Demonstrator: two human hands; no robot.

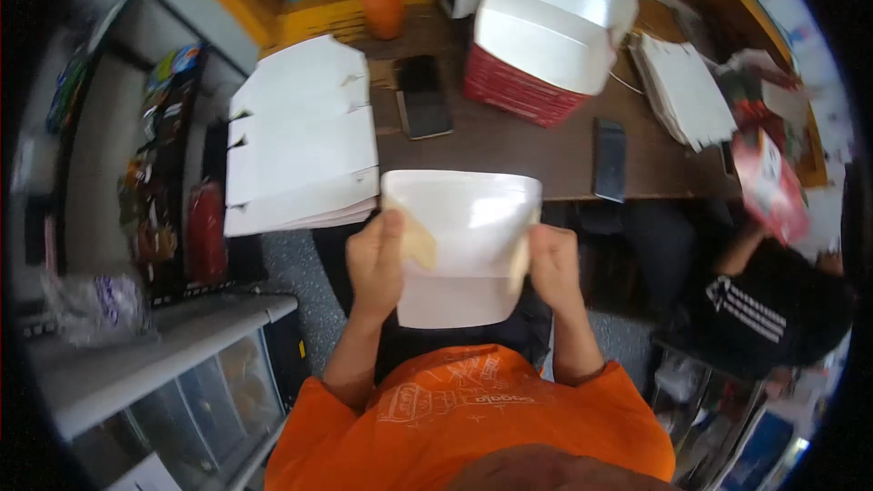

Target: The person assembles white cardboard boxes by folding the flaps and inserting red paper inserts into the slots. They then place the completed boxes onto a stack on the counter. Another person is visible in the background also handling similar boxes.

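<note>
A partly folded cardboard box [473, 218], glossy white inside, is held up in front of my chest, at the near edge of the table. My left hand [376, 259] grips its left side, thumb up along the wall. On the opposite side my right hand [552, 264] is closed round the right wall. Tan inner flaps show beside both hands. The box's outer face is hidden from here. Left of it, a stack of flat white box blanks [300, 145] overhangs the table edge. Formed red boxes with white insides [536, 45] sit nested at the back.
On the brown table [518, 159] lie a black phone [423, 98] and another phone [609, 159]. An orange tumbler [380, 0] stands behind. More blanks [682, 86] lie at right, near a co-worker [773, 309] holding a red and white carton [768, 182]. Shelves [155, 164] flank the left.
</note>
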